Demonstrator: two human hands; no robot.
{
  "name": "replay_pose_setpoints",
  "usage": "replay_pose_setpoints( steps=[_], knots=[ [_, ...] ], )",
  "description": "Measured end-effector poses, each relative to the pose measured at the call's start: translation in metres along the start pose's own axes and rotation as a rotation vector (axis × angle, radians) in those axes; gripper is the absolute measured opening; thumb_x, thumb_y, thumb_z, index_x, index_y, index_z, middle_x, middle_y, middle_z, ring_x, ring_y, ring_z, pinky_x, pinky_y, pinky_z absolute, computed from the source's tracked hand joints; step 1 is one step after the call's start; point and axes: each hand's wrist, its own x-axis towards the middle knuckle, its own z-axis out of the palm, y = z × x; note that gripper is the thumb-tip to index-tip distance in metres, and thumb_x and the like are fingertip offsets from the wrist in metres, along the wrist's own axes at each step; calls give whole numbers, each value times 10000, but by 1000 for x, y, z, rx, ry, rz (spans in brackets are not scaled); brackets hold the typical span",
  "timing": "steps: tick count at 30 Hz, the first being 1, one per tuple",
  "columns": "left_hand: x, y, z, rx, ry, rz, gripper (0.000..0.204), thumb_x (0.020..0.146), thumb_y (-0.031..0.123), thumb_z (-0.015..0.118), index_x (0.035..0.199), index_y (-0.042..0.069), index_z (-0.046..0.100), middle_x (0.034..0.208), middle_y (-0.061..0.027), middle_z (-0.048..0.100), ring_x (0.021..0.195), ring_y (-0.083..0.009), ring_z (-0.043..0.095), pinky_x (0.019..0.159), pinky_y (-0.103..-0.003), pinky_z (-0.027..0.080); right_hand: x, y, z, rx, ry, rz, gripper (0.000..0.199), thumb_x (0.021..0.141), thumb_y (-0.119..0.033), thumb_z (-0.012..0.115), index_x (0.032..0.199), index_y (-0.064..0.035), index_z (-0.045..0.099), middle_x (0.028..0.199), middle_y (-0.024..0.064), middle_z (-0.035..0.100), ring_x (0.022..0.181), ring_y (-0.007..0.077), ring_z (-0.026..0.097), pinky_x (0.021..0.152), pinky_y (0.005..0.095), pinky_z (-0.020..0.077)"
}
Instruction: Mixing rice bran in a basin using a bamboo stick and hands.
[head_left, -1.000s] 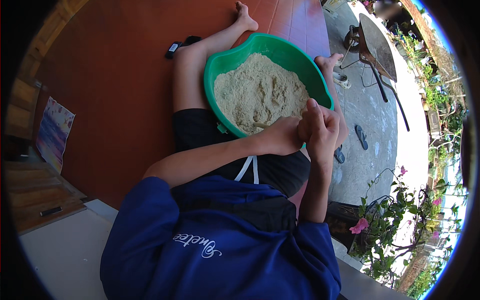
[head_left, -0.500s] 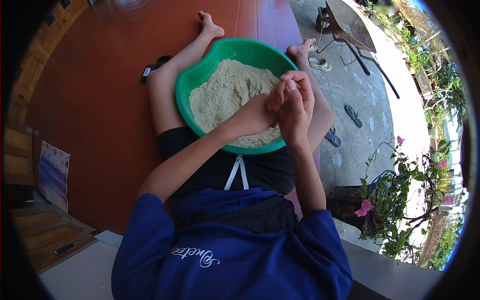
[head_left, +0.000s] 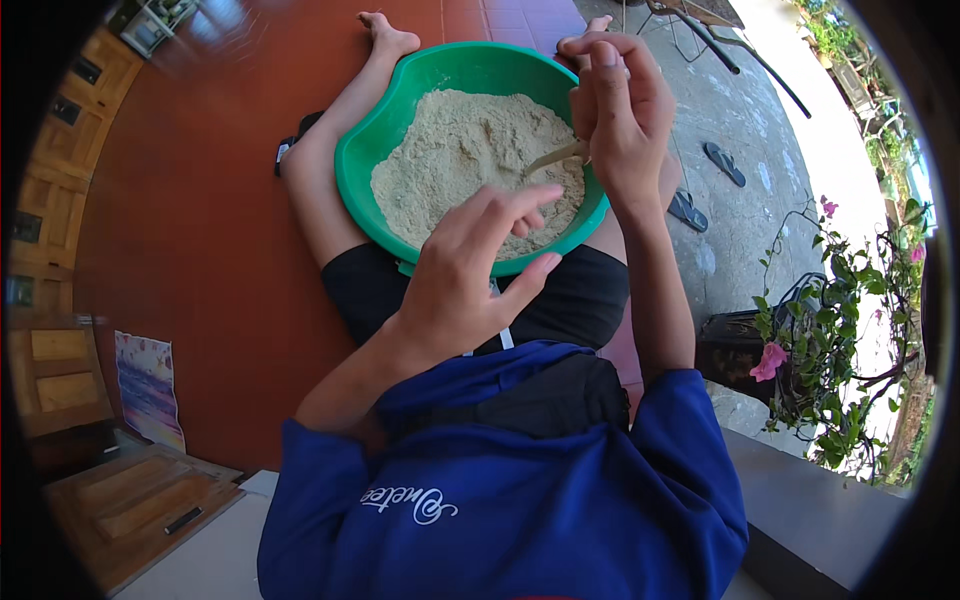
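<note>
A green plastic basin [head_left: 352,190] rests between my legs, holding a broad heap of pale, coarse powder [head_left: 450,150] that looks like flour or bran. My left hand [head_left: 465,265] is over the basin's near rim, its thumb and fingers apart and nothing in it. Above the basin's right side my right hand [head_left: 632,120] is raised with curled fingers and the thumb pressed to them; what they hold is hidden. A pale tan streak [head_left: 557,157] runs from beside this hand down toward the powder; whether it is falling powder or a thin strip I cannot tell.
My bare legs [head_left: 315,200] flank the basin on a red tiled floor [head_left: 220,250]. On the concrete to the right lie dark flip-flops [head_left: 725,163]; a wheelbarrow [head_left: 700,35] stands beyond. A pink-flowered potted plant [head_left: 815,350] is at right, a colourful poster [head_left: 150,390] at lower left.
My hands, together over the basin before, have parted. The left has drawn back toward me and opened; the right has risen to the right. The pale streak now shows beside it.
</note>
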Motion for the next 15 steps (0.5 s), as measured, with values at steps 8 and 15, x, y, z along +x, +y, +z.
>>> replay_pose_setpoints(
  steps=[8, 15],
  knots=[
    [-140, -1, -59, 326, -478, -262, 316, 871, 286, 825, 938, 70, 604, 802, -61, 541, 743, -251, 589, 695, -382, 497, -10, 91, -34, 65, 240, 223, 296, 1119, -300, 548, 1002, -42, 631, 607, -97, 377, 455, 22, 294, 437, 241, 200],
    [-180, -15, -46, 316, -222, -416, 175, 1025, 182, 654, 1052, 28, 576, 874, -159, 679, 802, -376, 701, 673, -474, 548, -19, 88, -36, 106, 145, 282, 296, 1115, -281, 570, 929, -59, 630, 573, -98, 404, 467, 1, 295, 450, 236, 191]
  ],
)
